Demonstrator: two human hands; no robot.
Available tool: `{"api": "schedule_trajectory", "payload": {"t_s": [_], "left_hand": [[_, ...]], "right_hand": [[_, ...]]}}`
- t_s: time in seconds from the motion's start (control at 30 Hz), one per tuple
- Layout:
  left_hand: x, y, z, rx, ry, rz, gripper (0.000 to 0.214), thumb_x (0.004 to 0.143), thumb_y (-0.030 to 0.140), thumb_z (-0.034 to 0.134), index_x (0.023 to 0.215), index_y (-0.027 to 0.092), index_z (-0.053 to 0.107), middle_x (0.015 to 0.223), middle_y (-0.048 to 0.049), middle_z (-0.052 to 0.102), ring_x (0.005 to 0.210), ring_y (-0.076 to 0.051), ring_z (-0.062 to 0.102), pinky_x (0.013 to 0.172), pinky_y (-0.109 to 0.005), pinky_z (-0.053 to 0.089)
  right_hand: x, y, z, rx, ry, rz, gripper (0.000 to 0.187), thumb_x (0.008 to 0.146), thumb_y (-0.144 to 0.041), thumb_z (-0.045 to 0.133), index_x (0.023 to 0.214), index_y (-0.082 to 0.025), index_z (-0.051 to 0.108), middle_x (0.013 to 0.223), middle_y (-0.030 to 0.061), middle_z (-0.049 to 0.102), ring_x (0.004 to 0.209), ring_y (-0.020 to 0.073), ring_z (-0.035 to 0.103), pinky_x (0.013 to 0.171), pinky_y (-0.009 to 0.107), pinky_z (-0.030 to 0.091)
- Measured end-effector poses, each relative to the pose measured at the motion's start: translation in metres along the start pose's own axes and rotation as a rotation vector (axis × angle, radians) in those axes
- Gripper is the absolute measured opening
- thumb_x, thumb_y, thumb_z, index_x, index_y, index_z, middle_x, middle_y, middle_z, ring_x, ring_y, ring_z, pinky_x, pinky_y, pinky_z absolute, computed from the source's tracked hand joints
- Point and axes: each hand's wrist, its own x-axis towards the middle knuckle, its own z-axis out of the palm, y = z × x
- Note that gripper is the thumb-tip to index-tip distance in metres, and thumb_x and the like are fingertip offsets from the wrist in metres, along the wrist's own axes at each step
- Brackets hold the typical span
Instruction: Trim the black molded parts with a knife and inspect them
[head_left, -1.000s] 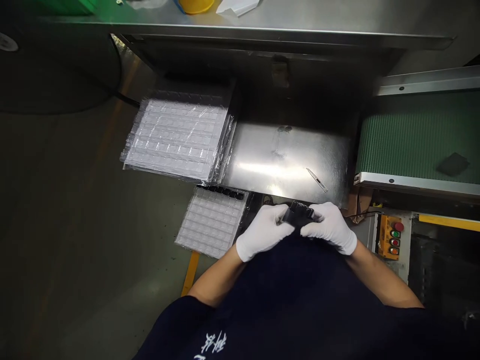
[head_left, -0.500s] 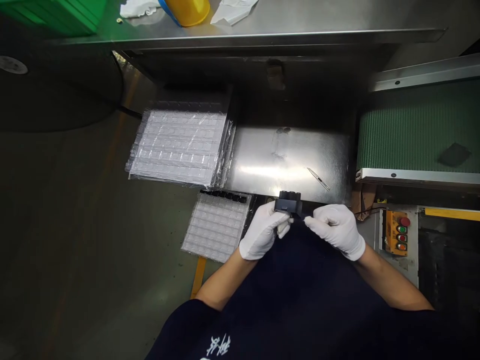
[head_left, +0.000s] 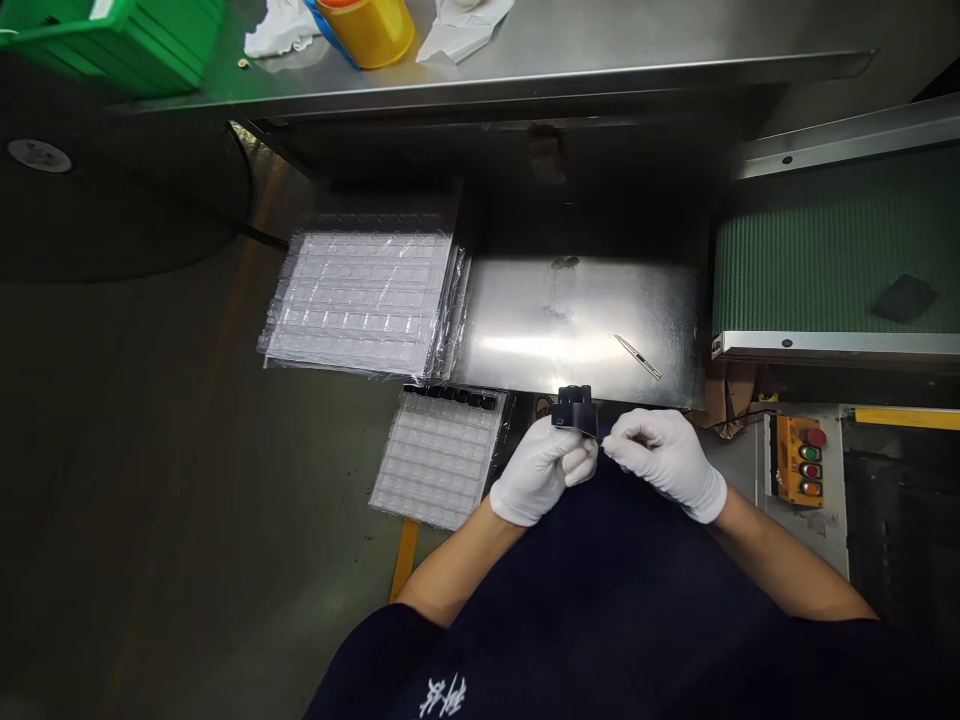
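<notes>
Black plastic part (head_left: 574,408) pinched in left hand (head_left: 538,472) grip, right hand (head_left: 664,462) grip pressed together beside, clear blister tray (head_left: 439,462) near.

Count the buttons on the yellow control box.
4, in one column on the control box: a large red button on top, then a green button, a red button and an orange button.

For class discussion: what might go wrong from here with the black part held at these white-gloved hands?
The black plastic part is gripped only at the fingertips of the left hand, while the right hand is barely beside it, so it might slip and drop. The blister tray lies close to the left hand, so a careless movement might knock the black parts along its top row out of place.
</notes>
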Motion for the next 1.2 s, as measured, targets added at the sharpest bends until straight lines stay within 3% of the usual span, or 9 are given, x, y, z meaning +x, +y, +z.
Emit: {"api": "schedule_trajectory", "payload": {"t_s": [0.2,0.37,0.43,0.57,0.67,0.8,0.9,1.03,1.2], "left_hand": [[-0.008,-0.001,0.008,0.265,0.178,0.099,0.041,0.085,0.043,0.079,0.066,0.018,0.052,0.048,0.0064,0.046,0.044,-0.008,0.042,0.049,-0.024,0.034],[-0.01,0.002,0.01,0.474,0.281,0.121,0.03,0.084,0.039,0.078,0.074,0.018,0.06,0.054,0.0055,0.052,0.049,-0.01,0.045,0.052,-0.024,0.037],[-0.01,0.001,0.007,0.631,0.278,0.247,0.03,0.085,0.04,0.078,0.074,0.017,0.063,0.06,0.0039,0.056,0.055,-0.011,0.05,0.056,-0.024,0.041],[-0.006,-0.003,-0.004,0.921,0.179,0.67,0.033,0.092,0.045,0.074,0.075,0.018,0.066,0.067,0.0011,0.062,0.061,-0.013,0.056,0.062,-0.026,0.045],[-0.003,-0.003,-0.01,1.036,0.156,0.82,0.025,0.095,0.042,0.071,0.086,0.019,0.071,0.073,-0.0007,0.068,0.063,-0.014,0.061,0.064,-0.027,0.048],[-0.003,0.004,-0.008,1.107,0.171,0.782,0.019,0.094,0.034,0.074,0.084,0.018,0.072,0.074,-0.0017,0.073,0.064,-0.014,0.065,0.063,-0.026,0.049],[-0.003,0.01,-0.001,1.109,0.185,0.713,0.019,0.092,0.027,0.076,0.076,0.017,0.071,0.069,0.0003,0.071,0.06,-0.011,0.063,0.06,-0.024,0.047],[-0.002,0.015,0.009,1.045,0.135,0.652,0.023,0.093,0.025,0.073,0.072,0.017,0.07,0.068,0.0008,0.071,0.058,-0.01,0.063,0.059,-0.023,0.048],[0.003,0.014,0.018,0.916,0.083,0.38,0.03,0.097,0.032,0.067,0.071,0.017,0.068,0.069,-0.0003,0.072,0.061,-0.012,0.065,0.062,-0.024,0.051]], "right_hand": [[-0.002,0.013,0.0,-0.088,-0.002,0.133,0.041,0.087,-0.053,0.076,0.069,-0.018,0.065,0.063,-0.0006,0.062,0.056,0.0119,0.055,0.052,0.024,0.045],[-0.004,0.016,0.0,-0.103,0.024,0.097,0.04,0.087,-0.057,0.076,0.082,-0.017,0.073,0.068,0.0007,0.068,0.058,0.0136,0.059,0.053,0.026,0.048],[-0.005,0.013,-0.001,-0.085,0.054,0.013,0.039,0.084,-0.055,0.08,0.096,-0.018,0.076,0.079,0.0027,0.075,0.066,0.0165,0.067,0.061,0.028,0.055],[-0.007,0.005,-0.001,-0.106,0.046,-0.231,0.038,0.08,-0.038,0.089,0.112,-0.022,0.077,0.098,0.004,0.078,0.086,0.0187,0.074,0.081,0.03,0.06],[-0.006,0.003,-0.001,-0.114,0.036,-0.303,0.038,0.08,-0.028,0.089,0.115,-0.024,0.076,0.1,0.0032,0.075,0.09,0.0171,0.073,0.083,0.028,0.059],[-0.001,0.008,-0.007,-0.07,0.012,-0.18,0.03,0.076,-0.027,0.089,0.101,-0.022,0.075,0.096,0.0031,0.072,0.09,0.0191,0.07,0.083,0.032,0.058],[0.002,0.015,-0.017,0.104,-0.099,0.069,0.029,0.074,-0.03,0.087,0.097,-0.02,0.073,0.092,0.0029,0.072,0.081,0.0183,0.068,0.073,0.031,0.057],[-0.001,0.03,-0.027,0.419,-0.224,0.35,0.041,0.067,-0.033,0.091,0.1,-0.017,0.07,0.083,0.0012,0.071,0.07,0.0162,0.065,0.061,0.026,0.051],[-0.007,0.049,-0.022,0.939,-0.369,0.39,0.05,0.069,-0.04,0.091,0.101,-0.018,0.06,0.085,0.0056,0.076,0.069,0.0233,0.073,0.062,0.033,0.056]]}}
